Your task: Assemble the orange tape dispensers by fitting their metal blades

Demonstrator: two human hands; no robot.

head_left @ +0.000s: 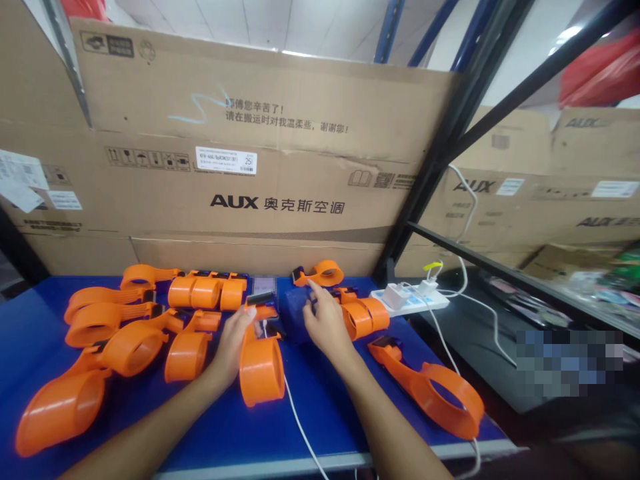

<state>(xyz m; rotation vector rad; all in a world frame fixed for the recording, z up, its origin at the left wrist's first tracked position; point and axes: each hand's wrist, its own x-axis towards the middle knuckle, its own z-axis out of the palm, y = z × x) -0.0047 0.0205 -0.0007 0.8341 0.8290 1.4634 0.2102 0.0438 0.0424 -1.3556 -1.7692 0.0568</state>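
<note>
Many orange plastic ring-shaped holders lie on a blue table [325, 407]. My left hand [234, 343] rests beside one orange holder [261, 367] near the table's middle, with its fingers curled at that holder's black end. My right hand [325, 320] lies over a dark blue block [294, 313], its index finger stretched toward a small orange holder [320, 273] at the back. The other fingers bend over the block. A white cable [300, 420] runs from the middle holder toward the table's front edge.
More orange holders [115, 333] are spread over the left half and another orange holder [430, 390] lies at the front right. A white power strip [410, 297] with chargers sits at the right edge. Large cardboard boxes [260, 153] stand behind. A black shelf frame [440, 167] rises on the right.
</note>
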